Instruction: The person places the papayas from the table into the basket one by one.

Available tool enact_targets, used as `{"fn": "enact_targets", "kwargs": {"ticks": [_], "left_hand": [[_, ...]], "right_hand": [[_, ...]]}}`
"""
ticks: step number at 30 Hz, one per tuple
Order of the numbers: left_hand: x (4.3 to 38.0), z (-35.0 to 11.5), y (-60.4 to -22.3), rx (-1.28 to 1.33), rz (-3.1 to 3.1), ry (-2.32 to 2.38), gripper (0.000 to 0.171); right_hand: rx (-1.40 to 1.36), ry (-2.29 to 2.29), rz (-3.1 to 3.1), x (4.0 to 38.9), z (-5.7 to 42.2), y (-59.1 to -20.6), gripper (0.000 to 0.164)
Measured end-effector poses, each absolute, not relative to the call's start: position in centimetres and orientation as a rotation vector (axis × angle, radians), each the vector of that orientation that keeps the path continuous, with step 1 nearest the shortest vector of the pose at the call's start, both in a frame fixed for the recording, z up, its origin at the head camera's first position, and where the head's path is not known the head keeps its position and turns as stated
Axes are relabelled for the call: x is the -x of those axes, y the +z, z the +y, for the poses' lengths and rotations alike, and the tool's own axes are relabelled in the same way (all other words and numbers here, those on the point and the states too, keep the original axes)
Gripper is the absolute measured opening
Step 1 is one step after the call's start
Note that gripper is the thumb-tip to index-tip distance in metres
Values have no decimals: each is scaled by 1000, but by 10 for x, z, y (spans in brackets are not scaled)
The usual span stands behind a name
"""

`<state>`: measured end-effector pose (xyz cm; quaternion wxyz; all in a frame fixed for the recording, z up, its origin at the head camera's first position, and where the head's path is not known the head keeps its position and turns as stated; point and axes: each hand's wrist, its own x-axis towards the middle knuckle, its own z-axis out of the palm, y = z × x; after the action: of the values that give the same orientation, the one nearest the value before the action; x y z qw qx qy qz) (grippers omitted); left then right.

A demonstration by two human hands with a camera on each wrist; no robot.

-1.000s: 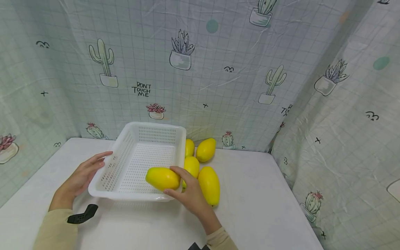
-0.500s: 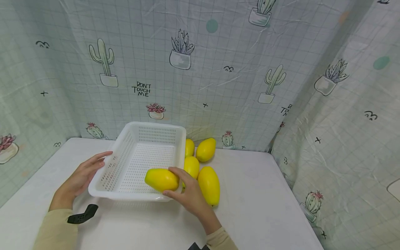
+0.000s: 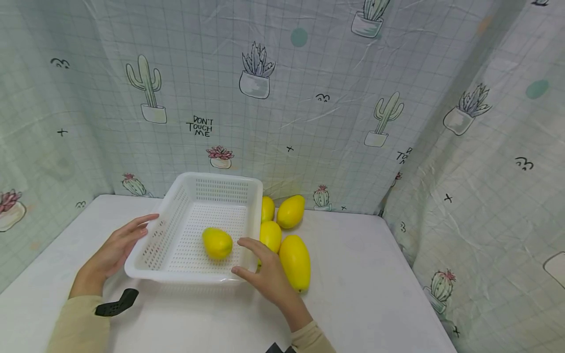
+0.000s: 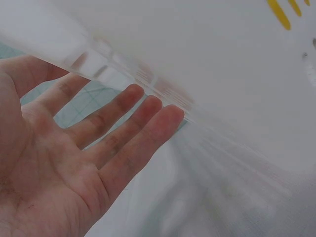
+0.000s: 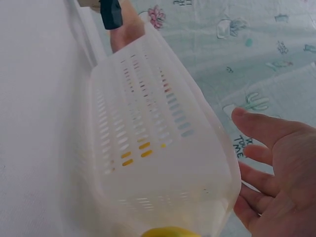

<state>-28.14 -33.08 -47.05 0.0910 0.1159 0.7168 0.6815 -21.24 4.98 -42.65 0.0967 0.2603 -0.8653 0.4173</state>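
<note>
1 yellow fruit (image 3: 217,243) in near half of white basket (image 3: 190,278); looks smooth, prob light, firm, bit slippery, best gripped round its middle. R hand (image 3: 268,269) spread just right of it, holding nothing; L hand (image 3: 112,250) fingers straight at basket's left side. 4 more fruits (image 3: 295,262) on table (image 3: 353,284), right; basket's right side btwn.

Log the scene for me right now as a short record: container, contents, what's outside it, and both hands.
Container: white basket on the table
Inside: one yellow fruit
Outside: four visible fruits along the basket's right side
Left hand: fingers against the basket's left side
Right hand: at the basket's near right corner, holding nothing
</note>
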Motion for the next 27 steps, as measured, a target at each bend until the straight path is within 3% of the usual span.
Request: {"fn": "enact_targets", "kwargs": {"ticks": [27], "left_hand": [[282, -332, -469, -288, 2128, 2037, 46]], "right_hand": [[-697, 1363, -2521, 217, 60, -422, 55]]}}
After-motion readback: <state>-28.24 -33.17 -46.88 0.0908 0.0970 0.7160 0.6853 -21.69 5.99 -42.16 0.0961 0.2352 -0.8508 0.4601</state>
